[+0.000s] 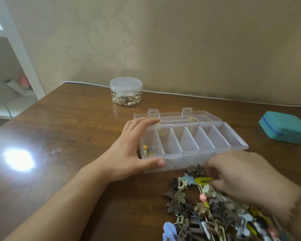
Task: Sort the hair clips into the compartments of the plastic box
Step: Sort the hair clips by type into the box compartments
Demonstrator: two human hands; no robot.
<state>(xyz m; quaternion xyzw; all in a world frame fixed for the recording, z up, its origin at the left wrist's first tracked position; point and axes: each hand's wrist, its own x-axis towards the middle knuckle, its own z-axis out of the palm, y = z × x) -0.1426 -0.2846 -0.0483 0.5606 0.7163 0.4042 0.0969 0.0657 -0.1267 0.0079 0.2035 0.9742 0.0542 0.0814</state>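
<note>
A clear plastic box [236, 136] with several long compartments stands open on the wooden table, its lid laid back behind it. My left hand [129, 152] grips its left end, thumb on the front wall, fingers over the far corner. The leftmost compartment holds yellow clips [147, 151]; the others look empty. A pile of hair clips [203, 211] in brown, beige, blue and yellow lies in front of the box. My right hand [247, 178], blurred, reaches into the top of the pile at a yellow clip [203, 180]; whether it holds one I cannot tell.
A round clear jar [126, 92] of small gold pins stands at the back of the table. A teal case [285, 126] sits at the right. A white shelf [16, 66] stands left of the table. A bright light glare [18, 160] marks the tabletop at left.
</note>
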